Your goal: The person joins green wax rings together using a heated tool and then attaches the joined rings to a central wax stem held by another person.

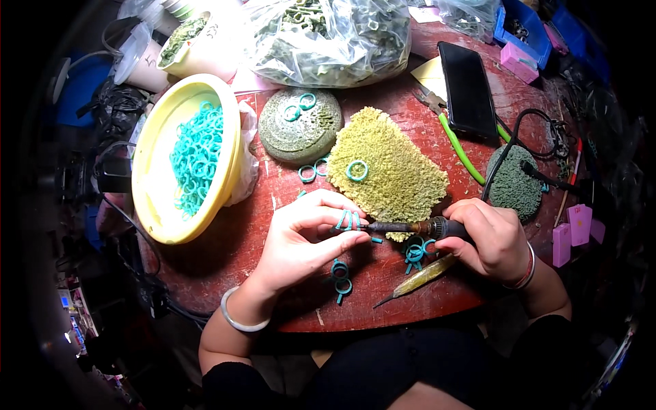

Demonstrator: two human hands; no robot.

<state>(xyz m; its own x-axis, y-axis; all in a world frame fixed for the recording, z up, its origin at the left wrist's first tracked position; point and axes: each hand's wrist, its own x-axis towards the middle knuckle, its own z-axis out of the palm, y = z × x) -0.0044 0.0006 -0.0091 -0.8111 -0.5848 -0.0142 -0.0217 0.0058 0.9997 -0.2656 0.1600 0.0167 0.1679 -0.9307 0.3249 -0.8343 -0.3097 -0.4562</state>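
My left hand [297,232] pinches a small group of teal wax rings [349,220] between thumb and fingers. My right hand [490,238] grips the dark handle of a soldering iron [393,227], whose tip reaches to the rings at my left fingertips. Whether the tip touches them I cannot tell. Beneath the iron lies a rough yellow-green sponge-like pad [389,160] with a single teal ring [357,180] on it. More teal rings [414,254] rest under the iron near my right hand, and others [343,285] by the table's near edge.
A yellow basin [232,130] of teal rings [198,160] stands left. Behind are a round stone-like block [301,133] and a clear bag [328,51] of green pieces. A pointed tool [424,275], phone [468,89], green-handled pliers [461,149], green round pad [514,184] and pink blocks [579,224] lie about.
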